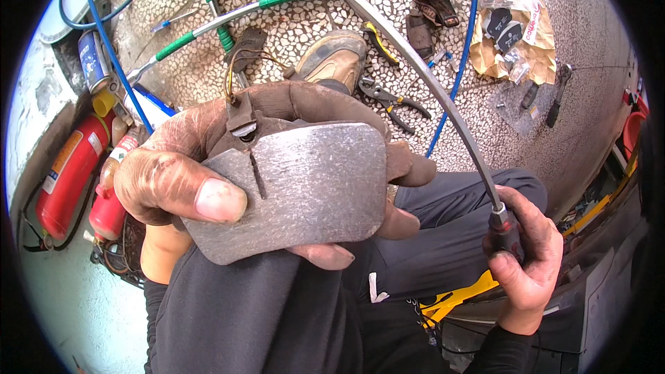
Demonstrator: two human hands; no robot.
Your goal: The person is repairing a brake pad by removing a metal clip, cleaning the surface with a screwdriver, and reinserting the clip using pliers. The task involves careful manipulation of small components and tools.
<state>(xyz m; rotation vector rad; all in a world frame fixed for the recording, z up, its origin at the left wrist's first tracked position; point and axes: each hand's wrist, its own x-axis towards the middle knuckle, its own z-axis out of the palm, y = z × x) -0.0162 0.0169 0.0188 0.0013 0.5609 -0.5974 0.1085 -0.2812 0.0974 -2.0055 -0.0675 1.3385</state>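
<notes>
In my left hand [170, 176] is a worn brake pad [312, 187], its scratched grey metal face turned up toward me. The thumb presses on the face near a narrow slot, while the fingers wrap round behind and under it. A small metal clip [242, 123] with a thin wire is at the pad's upper edge; the wire runs up to a dark piece [246, 48] beyond my hand. Closed round a dark red-and-black handle, my right hand [530, 256] grips a pry bar [443, 97], whose long curved steel shaft reaches up to the top of the view.
Pliers [393, 100] and yellow-black cutters [379, 45] lie on the speckled floor near a shoe [334, 55]. Green-sleeved bars [256, 10] lie beyond. Brake pads [509, 36] rest on brown paper at right. A blue hose [460, 73] crosses there. Red fire extinguishers [73, 180] are at left.
</notes>
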